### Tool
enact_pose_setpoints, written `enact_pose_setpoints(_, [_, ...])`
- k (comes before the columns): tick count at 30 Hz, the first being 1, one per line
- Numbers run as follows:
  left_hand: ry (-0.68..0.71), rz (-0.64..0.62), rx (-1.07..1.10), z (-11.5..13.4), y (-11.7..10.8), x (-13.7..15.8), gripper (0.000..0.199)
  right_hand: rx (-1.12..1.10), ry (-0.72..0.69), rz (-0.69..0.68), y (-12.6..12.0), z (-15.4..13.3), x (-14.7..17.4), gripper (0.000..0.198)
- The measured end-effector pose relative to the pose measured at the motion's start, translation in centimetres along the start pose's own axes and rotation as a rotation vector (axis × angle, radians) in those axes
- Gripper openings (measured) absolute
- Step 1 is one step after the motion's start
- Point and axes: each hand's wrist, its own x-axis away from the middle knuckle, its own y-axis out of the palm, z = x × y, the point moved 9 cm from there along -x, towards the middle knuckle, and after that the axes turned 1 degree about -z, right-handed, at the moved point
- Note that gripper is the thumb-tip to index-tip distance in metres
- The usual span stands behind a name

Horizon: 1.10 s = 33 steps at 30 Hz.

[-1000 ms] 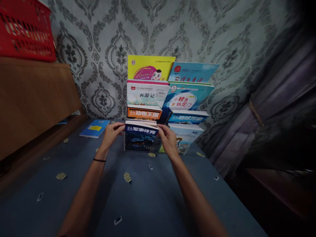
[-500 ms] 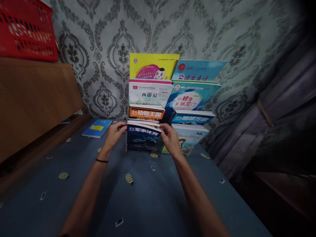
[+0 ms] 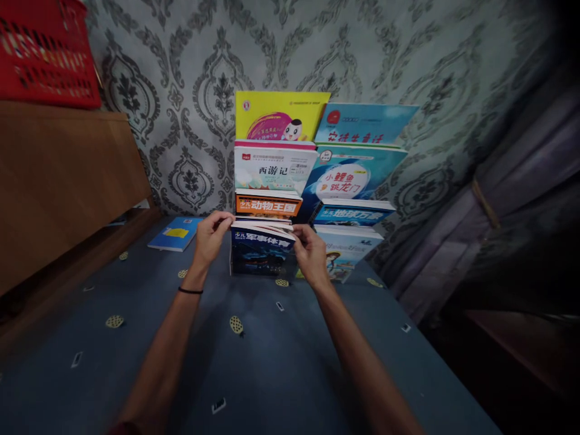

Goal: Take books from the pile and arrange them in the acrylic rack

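A dark blue book point(image 3: 263, 254) stands upright at the front of the left row of books. My left hand point(image 3: 212, 237) pinches its upper left corner, thumb and fingers together. At the upper right corner of the same book, my right hand point(image 3: 312, 251) has its fingers closed on the edge. Right behind it rises an orange-topped book point(image 3: 268, 206), then a white book point(image 3: 274, 169) and a yellow book point(image 3: 281, 115). Beside my right hand, a light blue book point(image 3: 348, 244) fronts the right row. Whatever holds the books up is mostly hidden behind them.
Further back in the right row are several blue books, among them a teal one point(image 3: 357, 175). A blue book with a yellow patch point(image 3: 174, 234) lies flat at left. A wooden cabinet point(image 3: 63, 181) carries a red basket point(image 3: 45, 54). A curtain point(image 3: 446, 260) hangs at right.
Both hands keep their hold at the dark blue book's top corners. The left hand and wrist have shifted slightly; the whole view has moved a little, and the books stand as before.
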Motion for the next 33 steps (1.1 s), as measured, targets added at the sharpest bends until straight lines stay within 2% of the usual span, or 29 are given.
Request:
enact_pose_setpoints(2, [0.01, 0.008, 0.039, 0.4, -0.1, -0.3, 0.014, 0.0, 0.001, 0.003, 0.0, -0.1, 0.0, 0.015])
enact_pose_setpoints(6, [-0.084, -0.06, 0.154, -0.7, -0.1, -0.2, 0.02, 0.009, 0.016, 0.002, 0.0, 0.0, -0.1, 0.017])
enact_pose_setpoints(10, [-0.154, -0.197, 0.085, -2.0, 0.2, 0.4, 0.026, 0.011, 0.026, -0.016, 0.0, 0.2, -0.2, 0.019])
enact_pose_setpoints(18, [-0.223, -0.349, -0.024, -3.1, 0.6, 1.2, 0.03, 0.01, 0.076, -0.082, 0.1, 1.1, -0.6, 0.03])
enact_pose_setpoints(23, [-0.18, -0.348, -0.094, -3.0, 0.7, 1.1, 0.027, -0.007, 0.054, -0.079, 0.2, 0.8, -0.6, 0.028])
enact_pose_setpoints(28, [-0.091, -0.304, -0.182, -2.5, 0.8, 1.2, 0.025, -0.015, 0.041, -0.023, 0.2, 0.6, -0.2, 0.025])
enact_pose_setpoints(33, [-0.059, -0.246, -0.204, -2.4, 0.9, 1.5, 0.025, -0.049, 0.046, 0.019, 0.2, 0.4, 0.2, 0.025])
